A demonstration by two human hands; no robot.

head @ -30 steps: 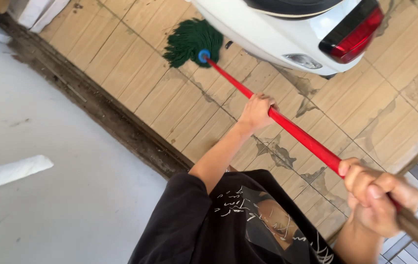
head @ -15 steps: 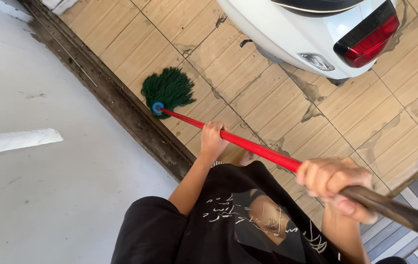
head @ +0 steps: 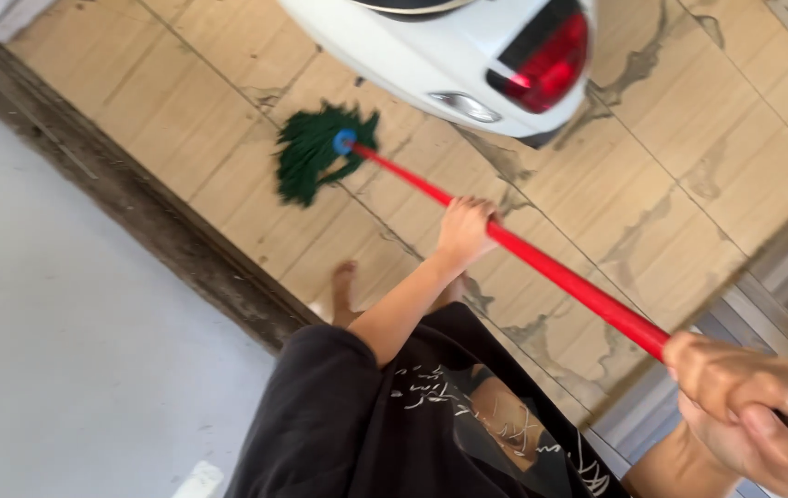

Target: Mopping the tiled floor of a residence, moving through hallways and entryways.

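I hold a mop with a long red handle [head: 551, 269] in both hands. My left hand [head: 464, 231] grips the handle about midway, arm stretched forward. My right hand [head: 746, 408] is closed around the dark upper end of the handle at the lower right, close to the camera. The green string mop head [head: 313, 153] with a blue collar rests on the tan tiled floor [head: 182, 120], just in front of the white vehicle's rear. My bare foot [head: 344, 288] stands on the tiles near the dark curb.
A white vehicle rear [head: 394, 46] with a red tail light [head: 549, 51] stands at the top. A dark dirty curb strip [head: 136, 212] separates the tiles from a grey concrete surface [head: 71, 369] on the left. Wet patches mark the tiles; grey decking lies at the right.
The mop head has swept from near the curb up and right toward the vehicle. My left arm has extended forward, and the view has shifted and tilted.
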